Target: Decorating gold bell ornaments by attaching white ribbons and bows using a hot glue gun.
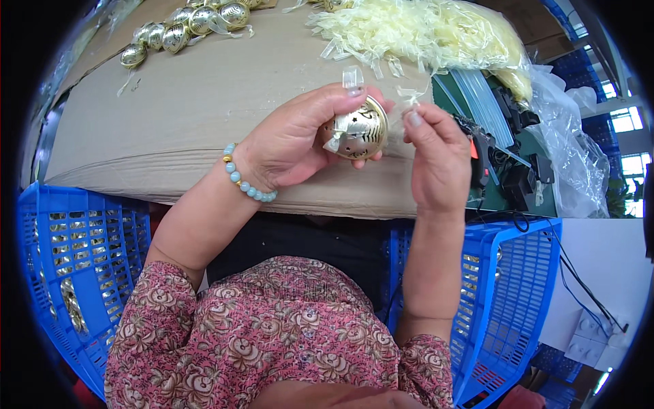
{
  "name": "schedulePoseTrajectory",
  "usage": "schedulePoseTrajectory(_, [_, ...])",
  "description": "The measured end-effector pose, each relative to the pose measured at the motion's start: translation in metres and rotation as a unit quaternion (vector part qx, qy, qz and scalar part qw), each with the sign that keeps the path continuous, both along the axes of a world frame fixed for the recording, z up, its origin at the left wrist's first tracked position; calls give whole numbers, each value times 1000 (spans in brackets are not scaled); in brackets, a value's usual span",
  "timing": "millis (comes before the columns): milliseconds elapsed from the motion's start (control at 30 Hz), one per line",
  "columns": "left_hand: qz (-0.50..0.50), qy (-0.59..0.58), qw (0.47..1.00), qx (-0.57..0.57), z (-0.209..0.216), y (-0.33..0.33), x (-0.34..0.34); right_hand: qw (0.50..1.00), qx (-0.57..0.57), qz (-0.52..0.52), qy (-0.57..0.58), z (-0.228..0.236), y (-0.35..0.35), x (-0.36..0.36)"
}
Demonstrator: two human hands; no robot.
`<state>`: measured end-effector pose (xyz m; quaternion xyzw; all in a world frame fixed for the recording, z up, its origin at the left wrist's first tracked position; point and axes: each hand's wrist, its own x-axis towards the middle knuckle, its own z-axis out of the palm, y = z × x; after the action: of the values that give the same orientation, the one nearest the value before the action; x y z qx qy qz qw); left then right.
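My left hand (300, 133), a bead bracelet (249, 185) at its wrist, is wrapped round a shiny gold ball ornament (368, 133) with a dark cut-out pattern. A pale sheer ribbon (338, 133) lies across the ball's near side, and its end (352, 77) stands up past my left thumb. Just to the right, my right hand (439, 153) is closed in a pinch on a small pale ribbon bow (411, 95), which pokes up above thumb and forefinger. The right hand is apart from the ball. Both hands are over the cardboard on the table.
Several gold ball ornaments (176, 37) lie at the far left on the cardboard (184, 109). A heap of pale ribbons (395, 34) spills from a plastic bag at the far right. Beside it are clear sticks (484, 102) and black tools (521, 184). Blue baskets (88, 273) flank me.
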<state>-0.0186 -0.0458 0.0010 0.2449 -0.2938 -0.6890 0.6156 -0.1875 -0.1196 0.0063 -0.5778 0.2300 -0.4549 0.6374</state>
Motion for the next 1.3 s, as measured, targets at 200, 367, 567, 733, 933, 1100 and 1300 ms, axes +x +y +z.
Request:
schedulePoseTrajectory(200, [49,-102,994,9,-1,8,-8,949,-275,-109,111,-26,9,-2])
schedulePoseTrajectory(367, [49,-151,987,6,3,13,-6,875,-416,-121,216,-15,17,-17])
schedulePoseTrajectory(567, [19,-193,981,-27,5,18,-2,993,37,-43,104,-14,5,-46])
schedulePoseTrajectory(733, [-32,-229,972,-36,10,19,-7,988,117,44,95,-6,-1,-39])
schedulePoseTrajectory(933, [-5,-265,963,-51,5,15,-7,981,61,132,126,-9,1,-28])
schedulePoseTrajectory(1100, [58,-165,984,40,4,7,0,992,32,119,15,-3,19,-32])
schedulePoseTrajectory(1300, [105,-136,983,59,-2,-1,-11,983,10,183,-28,12,50,-8])
